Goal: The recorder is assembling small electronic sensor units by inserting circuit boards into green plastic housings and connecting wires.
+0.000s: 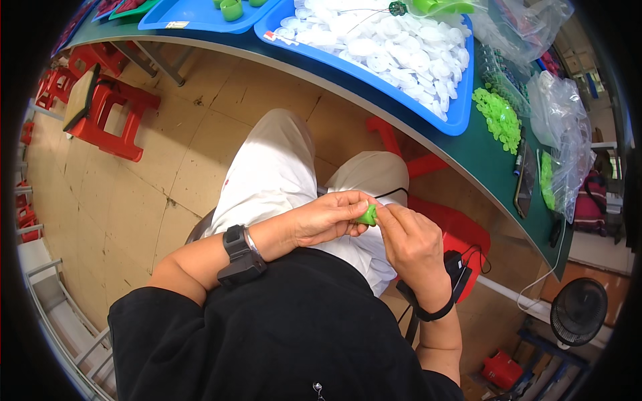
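Observation:
A small bright green plastic piece [367,214] is pinched between the thumb and fingers of my left hand [329,218], above my lap. My right hand [413,242] comes in from the right, closed in a pinch, its thumb and fingertips meeting at the right edge of the green piece. Whatever lies between the right fingertips is too small to make out. Part of the green piece is hidden by my fingers. A thin dark cord [392,192] shows just behind the fingertips.
On the green table [468,157] ahead, a blue tray [457,124] holds many white translucent discs. Small green pieces [497,119], clear plastic bags [565,127] and a dark tool [525,179] lie right of it. Another blue tray [150,21] carries green cups. Red stools [119,127] and a black fan [579,311] stand around.

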Motion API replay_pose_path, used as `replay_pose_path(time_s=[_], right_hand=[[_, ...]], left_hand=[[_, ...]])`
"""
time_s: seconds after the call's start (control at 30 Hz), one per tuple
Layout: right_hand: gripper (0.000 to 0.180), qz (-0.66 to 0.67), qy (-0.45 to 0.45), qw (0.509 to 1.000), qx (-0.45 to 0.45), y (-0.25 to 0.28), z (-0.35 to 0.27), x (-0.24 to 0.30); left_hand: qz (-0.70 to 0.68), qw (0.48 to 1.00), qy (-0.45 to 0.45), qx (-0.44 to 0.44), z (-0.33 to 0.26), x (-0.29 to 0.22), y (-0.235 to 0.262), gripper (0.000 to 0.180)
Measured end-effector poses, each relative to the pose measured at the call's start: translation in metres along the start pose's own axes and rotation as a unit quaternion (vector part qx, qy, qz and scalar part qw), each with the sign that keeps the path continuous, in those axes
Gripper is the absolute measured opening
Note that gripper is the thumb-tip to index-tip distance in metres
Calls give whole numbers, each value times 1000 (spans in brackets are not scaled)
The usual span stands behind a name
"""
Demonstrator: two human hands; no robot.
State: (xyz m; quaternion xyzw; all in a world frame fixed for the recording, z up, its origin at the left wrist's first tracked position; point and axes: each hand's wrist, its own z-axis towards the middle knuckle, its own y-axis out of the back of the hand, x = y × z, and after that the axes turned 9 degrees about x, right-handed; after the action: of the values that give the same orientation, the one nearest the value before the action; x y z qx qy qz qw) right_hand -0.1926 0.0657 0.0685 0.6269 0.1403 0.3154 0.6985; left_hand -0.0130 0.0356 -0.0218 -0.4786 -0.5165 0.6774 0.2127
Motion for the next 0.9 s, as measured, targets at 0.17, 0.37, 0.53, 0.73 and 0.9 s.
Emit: replay_pose_path(time_s=[0.17, 0.37, 0.53, 0.73, 0.9], right_hand=[[19, 182, -71, 981, 8, 1, 1, -4], [13, 394, -179, 899, 68, -3, 3, -15], [20, 592, -270, 755, 88, -21, -4, -14], [19, 547, -291, 758, 202, -14, 0, -16], [19, 530, -274, 769, 229, -15, 1, -16]], left_hand=[[-1, 999, 27, 21, -3, 0, 5, 35], [-35, 998, 43, 35, -4, 1, 7, 39], [-56, 997, 32, 40, -4, 7, 12, 41], [-39, 998, 44, 23, -9, 14, 17, 44], [-32, 997, 65, 16, -9, 19, 22, 42]])
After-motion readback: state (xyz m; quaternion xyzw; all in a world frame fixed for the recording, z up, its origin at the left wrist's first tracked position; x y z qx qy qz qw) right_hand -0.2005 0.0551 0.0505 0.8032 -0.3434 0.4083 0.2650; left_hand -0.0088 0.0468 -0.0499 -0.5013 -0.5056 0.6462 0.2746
